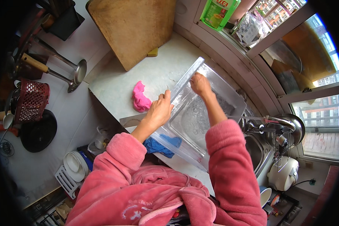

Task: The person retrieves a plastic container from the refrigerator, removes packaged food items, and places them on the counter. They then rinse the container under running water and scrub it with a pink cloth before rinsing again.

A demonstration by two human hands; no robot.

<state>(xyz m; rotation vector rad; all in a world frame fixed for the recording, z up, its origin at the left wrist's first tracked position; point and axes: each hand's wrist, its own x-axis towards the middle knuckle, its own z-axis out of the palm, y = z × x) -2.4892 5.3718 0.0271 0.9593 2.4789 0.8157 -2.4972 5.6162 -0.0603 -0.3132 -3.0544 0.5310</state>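
A clear plastic bin (189, 113) with water in it stands tilted across the counter and the sink's edge. My left hand (160, 108) grips the bin's near-left rim, fingers curled over it. Inside the bin, against its far wall, is my right hand (200, 84), wet and with its fingers curled; whether it holds something is hidden. Water runs from the metal faucet (282, 124) towards the bin. A pink cloth (141, 97) lies crumpled on the counter left of my left hand. Under the bin's near side a blue cloth (163, 145) shows.
A wooden cutting board (135, 28) leans at the back, with a yellow sponge (152, 52) by its lower edge. The steel sink (254, 149) is at right. Ladles (79, 72) and a red basket (34, 100) hang at left. A green detergent bottle (219, 14) stands on the windowsill.
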